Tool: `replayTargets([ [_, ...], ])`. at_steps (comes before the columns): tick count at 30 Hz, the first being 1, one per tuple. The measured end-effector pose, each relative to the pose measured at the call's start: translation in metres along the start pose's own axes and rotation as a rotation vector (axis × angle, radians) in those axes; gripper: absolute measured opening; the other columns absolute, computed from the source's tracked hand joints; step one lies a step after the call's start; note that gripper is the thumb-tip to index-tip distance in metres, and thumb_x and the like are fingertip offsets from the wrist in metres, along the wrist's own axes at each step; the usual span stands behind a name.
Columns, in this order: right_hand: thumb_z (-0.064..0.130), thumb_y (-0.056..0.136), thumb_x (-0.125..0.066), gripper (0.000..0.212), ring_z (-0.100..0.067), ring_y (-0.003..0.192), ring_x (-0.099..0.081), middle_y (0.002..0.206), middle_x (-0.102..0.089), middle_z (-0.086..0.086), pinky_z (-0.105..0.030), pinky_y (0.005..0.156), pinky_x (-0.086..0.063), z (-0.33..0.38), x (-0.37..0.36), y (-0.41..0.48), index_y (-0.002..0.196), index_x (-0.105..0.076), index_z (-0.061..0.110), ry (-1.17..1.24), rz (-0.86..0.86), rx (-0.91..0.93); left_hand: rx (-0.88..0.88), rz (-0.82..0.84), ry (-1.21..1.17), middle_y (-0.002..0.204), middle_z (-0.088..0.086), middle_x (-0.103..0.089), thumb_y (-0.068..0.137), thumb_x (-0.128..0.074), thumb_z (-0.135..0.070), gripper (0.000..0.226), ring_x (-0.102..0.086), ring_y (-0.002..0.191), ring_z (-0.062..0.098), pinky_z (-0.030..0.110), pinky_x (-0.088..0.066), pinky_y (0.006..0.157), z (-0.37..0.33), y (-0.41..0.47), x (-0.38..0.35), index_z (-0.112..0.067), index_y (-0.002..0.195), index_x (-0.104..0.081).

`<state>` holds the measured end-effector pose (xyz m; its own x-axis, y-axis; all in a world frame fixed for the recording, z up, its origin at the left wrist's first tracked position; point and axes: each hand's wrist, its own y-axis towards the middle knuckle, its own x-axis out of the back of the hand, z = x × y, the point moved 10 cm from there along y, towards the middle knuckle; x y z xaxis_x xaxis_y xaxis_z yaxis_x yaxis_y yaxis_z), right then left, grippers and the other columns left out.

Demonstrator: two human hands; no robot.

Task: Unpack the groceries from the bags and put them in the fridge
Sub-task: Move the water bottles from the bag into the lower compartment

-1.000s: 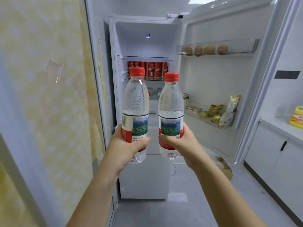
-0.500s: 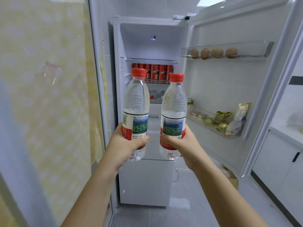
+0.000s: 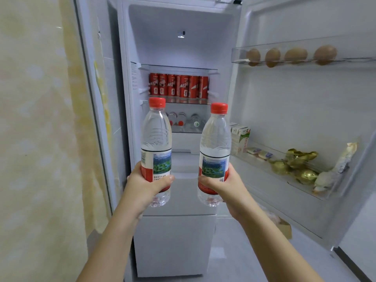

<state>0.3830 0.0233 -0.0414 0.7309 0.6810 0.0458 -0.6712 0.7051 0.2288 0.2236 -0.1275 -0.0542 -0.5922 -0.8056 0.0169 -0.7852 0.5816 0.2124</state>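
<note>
left hand [image 3: 146, 187] clamps left bottle [image 3: 156, 139] | right hand [image 3: 222, 186] clamps right bottle [image 3: 215, 143] | before fridge [image 3: 183, 21] | likely heavy, slick; grip label

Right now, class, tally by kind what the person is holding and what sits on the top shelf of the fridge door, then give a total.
Water bottles: 2, one gripped in the left hand, one in the right hand
Eggs: 4, in a row on the top door shelf
Total: 6
</note>
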Motion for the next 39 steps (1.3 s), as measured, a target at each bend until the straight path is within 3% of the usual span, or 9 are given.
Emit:
replayTargets([
  [3, 0.003, 0.075, -0.078, 0.041, -0.014, 0.086, -0.067, 0.093, -0.071, -0.002, -0.026, 0.076, -0.055, -0.014, -0.010, 0.044, 0.103, -0.058, 0.024, -0.011, -0.036, -0.017, 0.017, 0.044, 0.000, 0.082, -0.004, -0.073, 0.066, -0.087, -0.014, 0.042, -0.068, 0.078, 0.014, 0.028, -0.050, 0.067, 0.020, 0.051, 0.002, -0.022, 0.098, -0.060],
  [5, 0.004, 0.074, -0.078, 0.041, -0.016, 0.086, -0.068, 0.093, -0.072, -0.005, -0.030, 0.078, -0.056, -0.020, -0.018, 0.071, 0.104, -0.059, 0.022, -0.019, -0.055, -0.014, 0.024, 0.074, 0.020, 0.083, -0.004, -0.073, 0.056, -0.089, -0.029, 0.053, -0.069, 0.079, 0.015, 0.033, -0.053, 0.068, 0.030, 0.082, 0.003, -0.025, 0.100, -0.060],
  [7, 0.003, 0.075, -0.078, 0.041, -0.014, 0.085, -0.069, 0.094, -0.072, -0.004, -0.029, 0.078, -0.057, -0.029, -0.026, 0.095, 0.106, -0.059, 0.022, -0.022, -0.068, -0.016, 0.030, 0.095, 0.041, 0.081, -0.003, -0.072, 0.049, -0.084, -0.041, 0.059, -0.068, 0.074, 0.018, 0.034, -0.052, 0.062, 0.040, 0.110, 0.006, -0.025, 0.100, -0.058],
  [12, 0.010, 0.071, -0.082, 0.046, -0.012, 0.086, -0.069, 0.092, -0.072, 0.003, -0.021, 0.071, -0.053, -0.058, -0.043, 0.138, 0.107, -0.058, 0.026, -0.020, -0.069, -0.072, 0.041, 0.159, 0.024, 0.065, -0.001, -0.063, 0.057, -0.085, -0.035, 0.053, -0.056, 0.054, 0.020, 0.030, -0.042, 0.050, 0.069, 0.156, 0.005, -0.020, 0.098, -0.054],
  [17, 0.004, 0.076, -0.077, 0.039, -0.012, 0.082, -0.068, 0.091, -0.072, 0.000, -0.028, 0.075, -0.057, -0.084, -0.049, 0.179, 0.105, -0.058, 0.022, -0.007, -0.062, -0.104, 0.067, 0.073, 0.042, 0.089, -0.004, -0.072, 0.068, -0.085, -0.013, 0.047, -0.069, 0.082, 0.013, 0.025, -0.051, 0.069, 0.092, 0.191, 0.007, -0.025, 0.103, -0.057],
  [26, 0.007, 0.077, -0.078, 0.041, -0.008, 0.083, -0.066, 0.090, -0.069, 0.010, -0.015, 0.065, -0.051, -0.141, -0.042, 0.281, 0.102, -0.054, 0.029, 0.016, -0.046, -0.122, 0.094, -0.038, 0.072, 0.097, -0.002, -0.071, 0.065, -0.088, -0.017, 0.052, -0.069, 0.089, 0.016, 0.035, -0.054, 0.079, 0.150, 0.276, -0.016, -0.024, 0.106, -0.057],
  [33, 0.002, 0.075, -0.076, 0.043, -0.009, 0.074, -0.064, 0.096, -0.068, -0.007, -0.017, 0.063, -0.054, -0.186, -0.039, 0.368, 0.105, -0.052, 0.022, -0.040, -0.011, -0.107, 0.105, -0.137, 0.105, 0.088, -0.003, -0.070, 0.068, -0.085, -0.011, 0.046, -0.067, 0.078, 0.011, 0.015, -0.051, 0.063, 0.186, 0.343, -0.049, -0.020, 0.102, -0.056],
  [36, 0.003, 0.075, -0.076, 0.046, -0.010, 0.073, -0.063, 0.098, -0.068, -0.010, -0.017, 0.063, -0.053, -0.212, -0.042, 0.394, 0.111, -0.052, 0.015, -0.066, 0.003, -0.128, 0.138, -0.172, 0.108, 0.086, 0.000, -0.071, 0.062, -0.085, -0.020, 0.047, -0.068, 0.078, 0.016, 0.028, -0.057, 0.070, 0.214, 0.361, -0.052, -0.020, 0.101, -0.057],
  [39, 0.000, 0.075, -0.076, 0.048, -0.011, 0.074, -0.062, 0.093, -0.066, -0.001, -0.011, 0.058, -0.050, -0.231, -0.042, 0.409, 0.113, -0.051, 0.014, -0.044, -0.031, -0.154, 0.155, -0.182, 0.153, 0.085, 0.000, -0.070, 0.060, -0.081, -0.024, 0.049, -0.068, 0.074, 0.016, 0.026, -0.054, 0.062, 0.232, 0.377, -0.051, -0.017, 0.103, -0.058],
])
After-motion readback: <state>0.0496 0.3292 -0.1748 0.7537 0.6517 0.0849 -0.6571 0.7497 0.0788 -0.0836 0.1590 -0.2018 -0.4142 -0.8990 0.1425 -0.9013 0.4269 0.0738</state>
